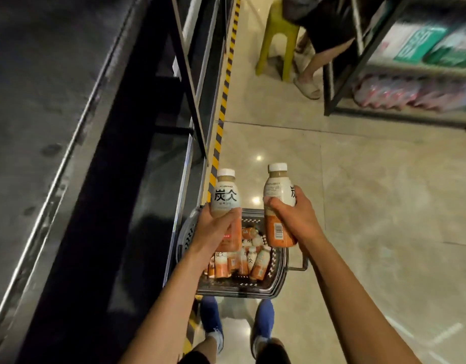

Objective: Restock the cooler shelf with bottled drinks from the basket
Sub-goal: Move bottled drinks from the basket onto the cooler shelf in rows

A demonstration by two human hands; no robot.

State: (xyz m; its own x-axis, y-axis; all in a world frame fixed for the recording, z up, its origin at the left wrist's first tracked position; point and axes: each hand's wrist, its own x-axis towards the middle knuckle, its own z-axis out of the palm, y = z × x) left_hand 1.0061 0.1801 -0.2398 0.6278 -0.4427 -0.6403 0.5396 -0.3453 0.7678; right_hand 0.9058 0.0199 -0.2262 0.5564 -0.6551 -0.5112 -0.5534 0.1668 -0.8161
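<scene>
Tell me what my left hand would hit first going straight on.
Nothing near: past the left hand and its white-capped orange-and-white plastic bottle the way looks free above the beige tiled floor; the yellow-green plastic stool comes next, depth unclear.

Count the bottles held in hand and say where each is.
2. The left bottle is in the left hand, the right bottle in the right hand, both upright above the basket. More lie in the basket, some possibly hidden by the arms.

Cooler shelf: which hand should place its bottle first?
Probably left. The left hand holds the left bottle beside the cooler; the right hand holds the right bottle farther out over the aisle floor and would cross over.
</scene>
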